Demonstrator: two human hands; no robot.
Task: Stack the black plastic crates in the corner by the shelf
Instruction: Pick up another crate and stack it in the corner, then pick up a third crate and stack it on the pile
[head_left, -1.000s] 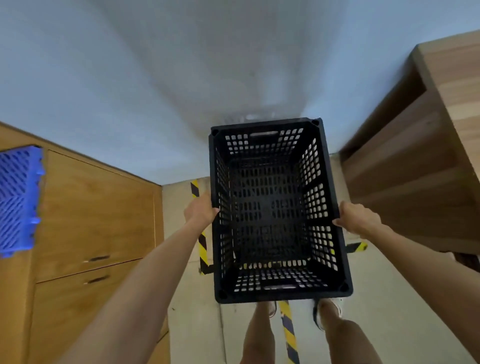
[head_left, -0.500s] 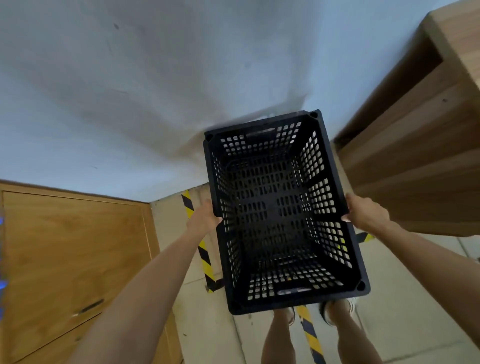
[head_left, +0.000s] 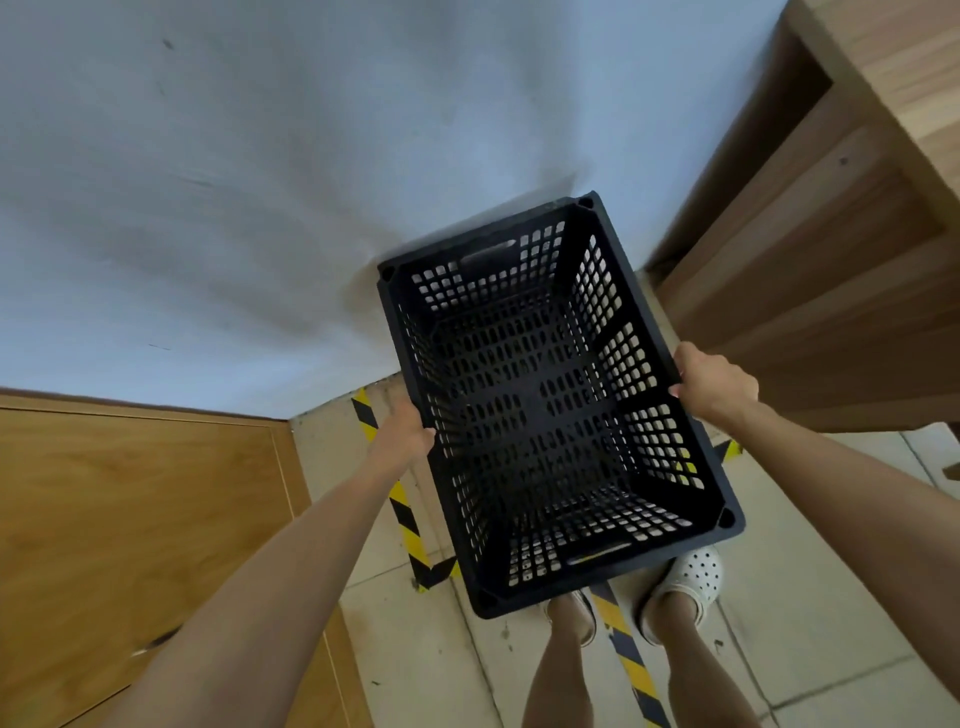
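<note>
Crate (head_left: 550, 410) up in our grip, black plastic, empty, its open top facing us and held clear of the floor (head_left: 810, 623). Our left hand (head_left: 402, 428) clamps its left long rim, our right hand (head_left: 714, 384) clamps the right rim, fingers curled over the edge on both sides. It's skewed, far end angled right toward the wooden shelf (head_left: 831, 249), with the pale wall (head_left: 260, 182) beyond. Below it, yellow-black tape (head_left: 402, 512) crosses the floor, and a white shoe (head_left: 685, 584) peeks out at the near edge. Wooden cabinet (head_left: 130, 519) on our left.
</note>
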